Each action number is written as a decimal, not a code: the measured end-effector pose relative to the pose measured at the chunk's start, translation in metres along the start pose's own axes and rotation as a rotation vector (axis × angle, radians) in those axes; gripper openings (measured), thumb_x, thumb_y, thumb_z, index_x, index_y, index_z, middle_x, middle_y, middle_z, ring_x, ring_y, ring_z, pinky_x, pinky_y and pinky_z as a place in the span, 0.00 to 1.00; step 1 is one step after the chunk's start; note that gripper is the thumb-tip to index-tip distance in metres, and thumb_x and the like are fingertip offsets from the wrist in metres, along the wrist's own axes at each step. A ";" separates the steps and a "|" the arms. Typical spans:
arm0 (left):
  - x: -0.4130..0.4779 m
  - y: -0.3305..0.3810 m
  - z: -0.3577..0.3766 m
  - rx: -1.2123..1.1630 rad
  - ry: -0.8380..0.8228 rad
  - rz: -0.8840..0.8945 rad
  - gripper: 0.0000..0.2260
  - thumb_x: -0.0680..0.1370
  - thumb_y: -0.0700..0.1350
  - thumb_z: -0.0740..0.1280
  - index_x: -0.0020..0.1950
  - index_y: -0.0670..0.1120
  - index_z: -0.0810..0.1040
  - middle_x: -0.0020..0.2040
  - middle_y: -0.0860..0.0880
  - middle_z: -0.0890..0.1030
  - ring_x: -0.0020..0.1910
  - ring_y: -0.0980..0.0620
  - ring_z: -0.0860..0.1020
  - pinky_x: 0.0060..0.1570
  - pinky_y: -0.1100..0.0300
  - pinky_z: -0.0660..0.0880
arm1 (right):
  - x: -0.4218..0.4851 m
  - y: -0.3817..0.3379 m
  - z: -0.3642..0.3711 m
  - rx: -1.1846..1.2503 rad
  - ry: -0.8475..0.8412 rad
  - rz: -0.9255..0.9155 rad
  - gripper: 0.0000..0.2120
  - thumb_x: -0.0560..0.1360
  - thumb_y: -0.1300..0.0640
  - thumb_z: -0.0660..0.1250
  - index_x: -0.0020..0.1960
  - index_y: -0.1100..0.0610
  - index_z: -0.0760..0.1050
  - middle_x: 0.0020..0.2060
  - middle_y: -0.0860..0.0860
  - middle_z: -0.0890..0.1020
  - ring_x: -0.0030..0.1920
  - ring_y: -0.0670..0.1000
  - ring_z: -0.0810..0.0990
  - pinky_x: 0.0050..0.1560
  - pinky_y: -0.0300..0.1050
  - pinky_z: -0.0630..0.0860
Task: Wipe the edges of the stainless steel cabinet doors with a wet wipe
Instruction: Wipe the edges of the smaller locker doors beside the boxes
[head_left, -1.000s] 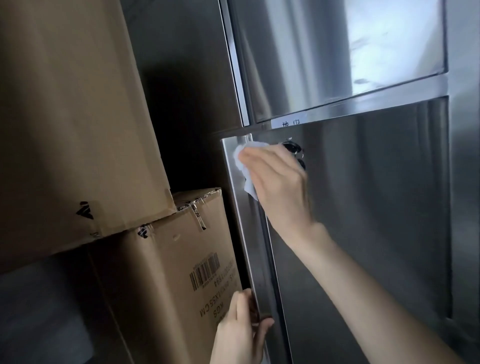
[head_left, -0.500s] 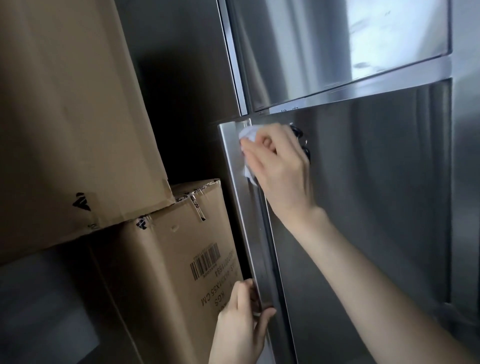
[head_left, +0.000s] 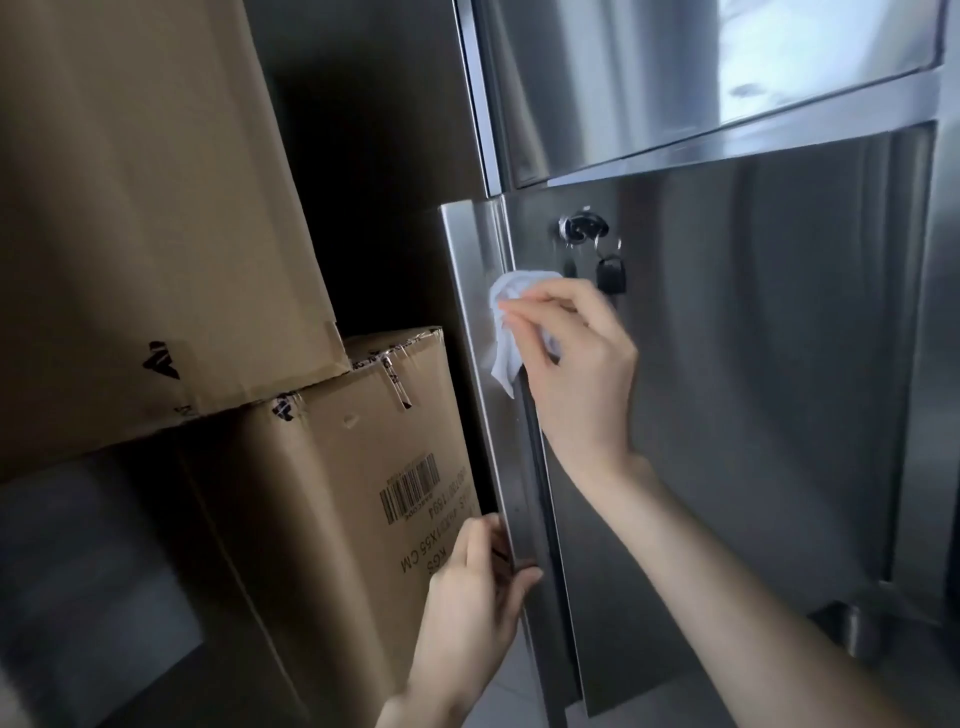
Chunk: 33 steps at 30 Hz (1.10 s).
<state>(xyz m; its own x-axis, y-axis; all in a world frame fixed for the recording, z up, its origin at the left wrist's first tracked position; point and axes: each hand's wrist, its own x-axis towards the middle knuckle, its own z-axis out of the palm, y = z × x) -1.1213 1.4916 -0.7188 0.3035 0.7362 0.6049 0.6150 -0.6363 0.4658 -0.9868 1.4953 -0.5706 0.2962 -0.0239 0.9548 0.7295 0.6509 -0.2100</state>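
The lower stainless steel cabinet door (head_left: 753, 364) stands slightly ajar, its left edge (head_left: 480, 322) turned toward me. My right hand (head_left: 576, 364) pinches a crumpled white wet wipe (head_left: 511, 317) against that edge, a little below the door's top corner. My left hand (head_left: 480, 597) grips the same edge lower down, thumb on the front face and fingers behind it. A lock with hanging keys (head_left: 589, 234) sits on the door just above my right hand. The upper cabinet door (head_left: 701, 78) is closed above.
Two stacked cardboard boxes stand close to the left of the door: a large upper box (head_left: 135, 208) and a lower box (head_left: 332, 493) with a barcode. A dark gap lies between the boxes and the cabinet. A cabinet foot (head_left: 857, 629) shows at the lower right.
My right hand has slid the wipe down the door edge from the top corner, uncovering the lock and keys. My left hand keeps its grip on the lower edge.
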 end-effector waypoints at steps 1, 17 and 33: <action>0.000 0.000 -0.001 -0.008 0.001 0.002 0.18 0.74 0.50 0.73 0.53 0.60 0.65 0.43 0.62 0.74 0.43 0.68 0.77 0.39 0.77 0.70 | -0.010 0.001 -0.003 -0.001 -0.002 0.004 0.03 0.70 0.68 0.72 0.43 0.63 0.84 0.41 0.56 0.81 0.41 0.54 0.80 0.47 0.38 0.74; -0.003 -0.015 0.014 -0.184 0.047 -0.140 0.12 0.71 0.40 0.75 0.51 0.49 0.77 0.44 0.55 0.79 0.43 0.58 0.80 0.47 0.56 0.80 | -0.114 0.001 -0.015 -0.044 -0.179 0.165 0.06 0.66 0.72 0.75 0.40 0.63 0.83 0.53 0.55 0.83 0.38 0.44 0.78 0.45 0.22 0.69; 0.004 -0.014 0.017 -0.134 0.070 -0.186 0.11 0.73 0.43 0.75 0.50 0.50 0.75 0.45 0.57 0.78 0.44 0.59 0.80 0.50 0.59 0.77 | -0.124 0.018 -0.035 0.012 -0.421 0.093 0.15 0.66 0.79 0.69 0.51 0.70 0.80 0.52 0.61 0.81 0.52 0.48 0.78 0.57 0.37 0.73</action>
<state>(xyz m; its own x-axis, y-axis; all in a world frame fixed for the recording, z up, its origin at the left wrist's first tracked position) -1.1160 1.5073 -0.7340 0.1398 0.8285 0.5423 0.5523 -0.5198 0.6518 -0.9894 1.4835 -0.7000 0.0812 0.3454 0.9349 0.7036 0.6446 -0.2992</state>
